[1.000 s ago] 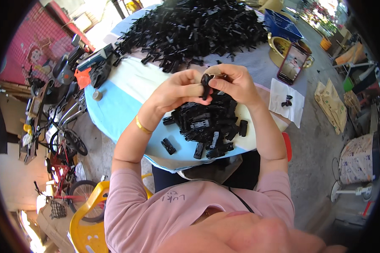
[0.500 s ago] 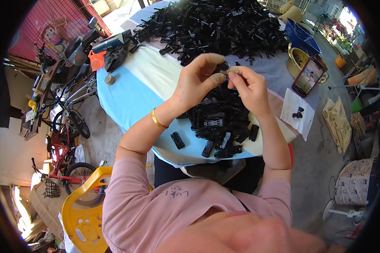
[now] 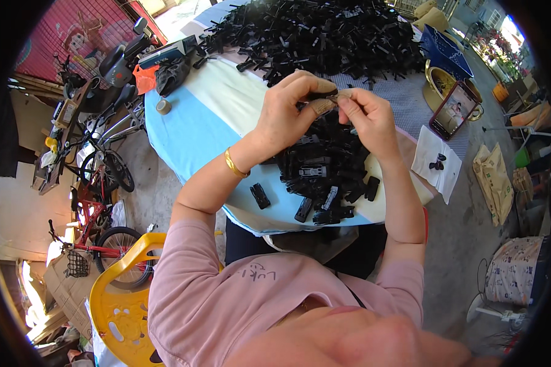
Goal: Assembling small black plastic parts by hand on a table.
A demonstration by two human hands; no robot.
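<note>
My left hand [image 3: 288,109] is closed over the table, pinching a small black plastic part [image 3: 324,95] between its fingers and its thumb, which is wrapped in tan tape. Against it, my right hand [image 3: 368,116] pinches at the part's right end with thumb and forefinger; whatever tiny piece sits in that pinch is hidden. Below both hands lies a heap of black plastic clip-like parts [image 3: 315,172]. One loose black part [image 3: 260,196] rests left of this heap, and another [image 3: 372,188] lies on its right.
A large mound of black parts [image 3: 324,40] covers the table's far side. On the right are a propped phone [image 3: 453,111], a gold pot [image 3: 433,82], and a white paper [image 3: 428,174] with small black bits. A tape roll [image 3: 163,107] sits left; a yellow chair [image 3: 122,306] stands below.
The whole view has shifted slightly. Both hands stay together over the near heap, with only a small turn of the fingers around the part.
</note>
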